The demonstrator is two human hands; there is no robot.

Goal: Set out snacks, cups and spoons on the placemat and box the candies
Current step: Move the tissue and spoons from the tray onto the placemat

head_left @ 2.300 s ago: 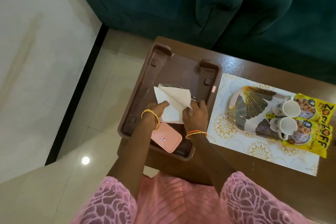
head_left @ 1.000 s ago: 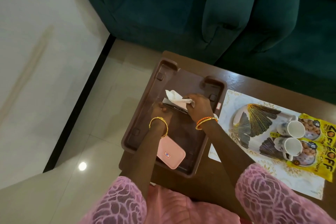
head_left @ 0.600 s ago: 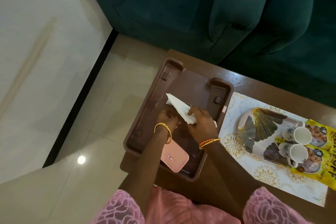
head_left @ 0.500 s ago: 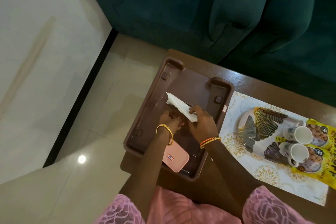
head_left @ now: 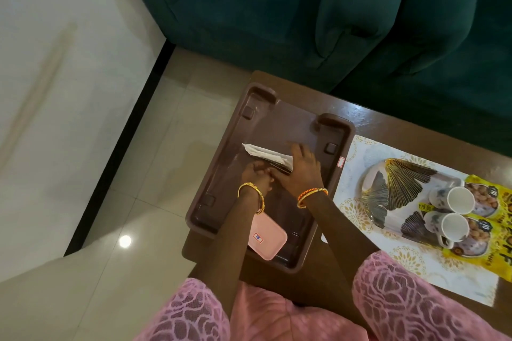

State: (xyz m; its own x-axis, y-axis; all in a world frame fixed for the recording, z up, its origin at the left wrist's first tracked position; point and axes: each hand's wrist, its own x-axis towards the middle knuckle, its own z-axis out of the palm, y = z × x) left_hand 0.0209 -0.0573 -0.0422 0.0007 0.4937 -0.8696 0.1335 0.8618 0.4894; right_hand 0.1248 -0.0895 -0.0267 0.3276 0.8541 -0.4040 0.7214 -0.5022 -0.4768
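Observation:
A brown tray (head_left: 221,152) sits on the left end of the wooden table (head_left: 374,116). In it lies a folded white napkin (head_left: 266,152) over dark metal spoons (head_left: 279,170), whose ends peek out beneath it. My right hand (head_left: 303,169) covers the napkin's right end, fingers curled on it. My left hand (head_left: 256,174) is closed at the spoons' near ends. A pink box (head_left: 267,238) rests shut at the tray's near side. On the placemat (head_left: 352,210) stand a leaf-patterned plate (head_left: 388,183), two white cups (head_left: 457,199) and two yellow snack packets (head_left: 493,196).
A dark green sofa (head_left: 304,8) runs along the table's far side. Pale tiled floor (head_left: 138,174) lies to the left, with a white wall beyond a black skirting strip. My pink-clad knees are at the table's near edge.
The napkin, held up unfolded earlier, now lies folded flat over the spoons in the tray. Both hands have come down onto it. The view has shifted slightly.

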